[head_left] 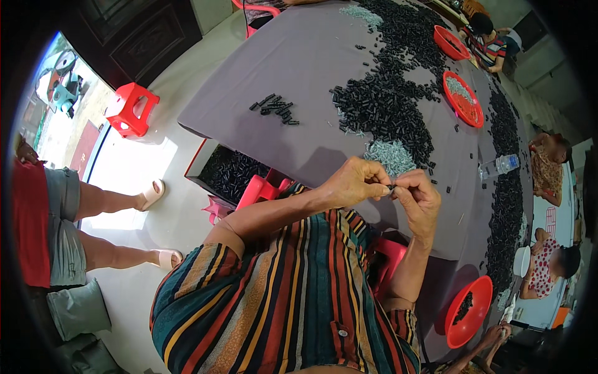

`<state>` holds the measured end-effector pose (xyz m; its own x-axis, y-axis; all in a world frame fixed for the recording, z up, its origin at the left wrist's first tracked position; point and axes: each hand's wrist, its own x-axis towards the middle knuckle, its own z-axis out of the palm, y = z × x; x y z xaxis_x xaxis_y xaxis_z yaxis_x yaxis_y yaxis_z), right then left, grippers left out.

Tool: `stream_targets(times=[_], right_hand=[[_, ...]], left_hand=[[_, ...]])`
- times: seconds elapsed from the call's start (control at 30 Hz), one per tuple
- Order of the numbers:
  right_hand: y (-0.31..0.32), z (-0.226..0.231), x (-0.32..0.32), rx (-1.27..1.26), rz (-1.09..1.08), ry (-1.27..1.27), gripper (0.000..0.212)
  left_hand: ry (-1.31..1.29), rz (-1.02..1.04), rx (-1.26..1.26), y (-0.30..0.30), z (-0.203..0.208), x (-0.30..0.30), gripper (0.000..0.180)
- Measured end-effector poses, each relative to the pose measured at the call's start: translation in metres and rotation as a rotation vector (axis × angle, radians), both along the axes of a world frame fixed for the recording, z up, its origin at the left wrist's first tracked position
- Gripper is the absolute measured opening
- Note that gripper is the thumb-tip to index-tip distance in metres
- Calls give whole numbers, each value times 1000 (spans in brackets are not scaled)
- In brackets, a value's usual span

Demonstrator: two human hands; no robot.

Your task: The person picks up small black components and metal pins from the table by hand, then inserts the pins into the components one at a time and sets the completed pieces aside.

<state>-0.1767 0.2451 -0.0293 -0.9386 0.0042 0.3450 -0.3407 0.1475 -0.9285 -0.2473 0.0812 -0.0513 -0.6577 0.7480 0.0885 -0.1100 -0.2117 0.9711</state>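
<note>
My left hand (356,182) and my right hand (420,202) meet over the near edge of the table, fingertips pinched together. Between them is a small black piece (391,187), mostly covered by the fingers. Just beyond lies a pile of small clear, pale pieces (390,157). Past that spreads a big heap of short black tube-like pieces (386,106). To the left, a small group of joined-looking black pieces (274,108) rests apart on the grey tablecloth (237,75).
An open box (227,171) of black pieces sits below the table's left edge, by a pink-red stool (258,190). Red bowls (470,311) and a plastic bottle (498,167) stand on the right. A red stool (132,110) and a standing person (62,218) are at left; other people sit around the table.
</note>
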Motion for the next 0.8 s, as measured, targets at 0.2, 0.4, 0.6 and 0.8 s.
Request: stream_targets(times=[0.2,0.4,0.6,0.8], right_hand=[[0,-4,-1,31,-9,34,3],[-8,2,2,-81,-47,-11,5],[-4,-6,-6,-130,22,50,9],[-3,-8,-5,-168,1,23,12]], left_hand=[[23,11,-18,0,-2,0,10],[-57,-37,3,-4,8,0,10],[37,43,30,-4,6,2,9],[102,57,16,-4,7,3,9]])
